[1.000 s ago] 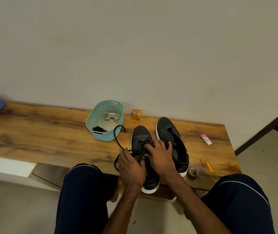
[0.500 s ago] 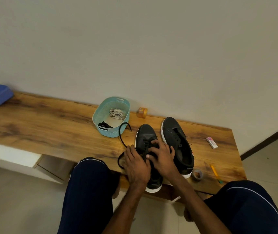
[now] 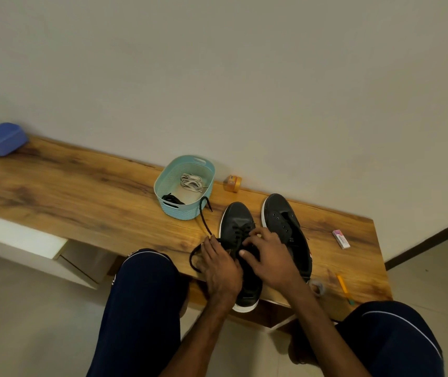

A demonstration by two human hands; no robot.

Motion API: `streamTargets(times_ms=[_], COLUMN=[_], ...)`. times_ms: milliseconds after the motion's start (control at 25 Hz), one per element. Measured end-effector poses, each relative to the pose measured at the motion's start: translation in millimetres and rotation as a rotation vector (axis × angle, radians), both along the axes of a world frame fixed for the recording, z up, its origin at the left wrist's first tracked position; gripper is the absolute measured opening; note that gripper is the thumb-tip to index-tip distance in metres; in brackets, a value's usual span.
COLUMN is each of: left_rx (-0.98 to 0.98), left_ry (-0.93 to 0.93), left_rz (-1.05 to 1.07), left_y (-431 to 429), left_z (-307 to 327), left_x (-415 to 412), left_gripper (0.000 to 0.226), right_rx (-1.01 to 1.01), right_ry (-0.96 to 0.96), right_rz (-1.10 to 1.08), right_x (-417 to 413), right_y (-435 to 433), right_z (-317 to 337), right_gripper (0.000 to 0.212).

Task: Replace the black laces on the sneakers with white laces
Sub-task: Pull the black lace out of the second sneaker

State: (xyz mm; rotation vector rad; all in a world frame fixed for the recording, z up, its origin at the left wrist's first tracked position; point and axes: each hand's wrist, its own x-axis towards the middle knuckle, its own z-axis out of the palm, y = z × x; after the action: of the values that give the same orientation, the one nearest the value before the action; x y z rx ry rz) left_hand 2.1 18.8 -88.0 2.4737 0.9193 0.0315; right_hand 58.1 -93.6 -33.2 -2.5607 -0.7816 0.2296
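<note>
Two black sneakers with white soles stand side by side on the wooden bench [image 3: 81,197]. The left sneaker [image 3: 237,221] still carries a black lace [image 3: 204,219] whose loose end loops out to the left toward the basket. My left hand [image 3: 221,268] grips that lace beside the shoe's left flank. My right hand [image 3: 269,257] lies over the lacing area, fingers curled onto the eyelets and pinching the lace there. The right sneaker [image 3: 285,221] shows bare eyelets. A teal basket [image 3: 168,180] holds white laces [image 3: 191,182] and a bundled black lace [image 3: 171,199].
A small orange tape roll [image 3: 232,183] sits by the wall behind the shoes. An eraser [image 3: 341,238], a yellow pencil [image 3: 343,287] and a grey tape roll [image 3: 318,286] lie at the bench's right end. A blue box [image 3: 1,138] rests far left. My knees flank the bench edge.
The camera has swung left and down. Both hands stay on the left sneaker; the right hand's fingers have shifted slightly over the eyelets, and the loose lace loop has moved little.
</note>
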Motion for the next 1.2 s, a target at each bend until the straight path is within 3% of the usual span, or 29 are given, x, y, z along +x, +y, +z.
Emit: streamTargets(times_ms=[80,160,320,400,440,520,600,800,880,1000,1200], left_rx=[-0.007,-0.013,-0.001,0.006,0.006,0.001,-0.003,-0.007,0.008,0.003,-0.011], left_ry=[-0.002,-0.006,0.016,0.03,0.035,0.039,0.04,0.077,0.09,0.091,0.11], left_rz=[-0.005,-0.015,-0.061,-0.075,-0.084,-0.09,-0.089,-0.101,-0.101,-0.105,-0.114], left_y=[-1,-1,1,0,0,-1,-1,0,0,0,0], left_z=[1,3,2,1,1,3,3,4,3,4,4], left_x=[-1,-1,1,2,1,0,1,1,1,3,3], left_gripper=[0.086,0.084,0.084,0.085,0.086,0.086,0.084,0.082,0.083,0.082,0.088], right_rx=[-0.111,-0.058,0.361,0.69,0.737,0.466,0.142,-0.118,-0.147,-0.021,-0.064], right_ry=[-0.054,-0.026,0.16,0.402,0.454,0.271,-0.004,-0.139,-0.138,-0.118,-0.024], right_rz=[-0.017,-0.069,-0.11,-0.153,-0.191,-0.235,-0.221,-0.045,-0.064,-0.151,-0.127], right_x=[-7,-14,-5,3,6,7,1,-12,-13,-12,-16], right_y=[11,16,-1,-20,-28,-32,-24,8,12,11,17], right_z=[-6,-8,15,35,39,39,29,2,-7,-10,-8], right_gripper=[0.037,0.03,0.009,0.019,0.023,0.03,0.019,0.031,0.026,0.016,0.025])
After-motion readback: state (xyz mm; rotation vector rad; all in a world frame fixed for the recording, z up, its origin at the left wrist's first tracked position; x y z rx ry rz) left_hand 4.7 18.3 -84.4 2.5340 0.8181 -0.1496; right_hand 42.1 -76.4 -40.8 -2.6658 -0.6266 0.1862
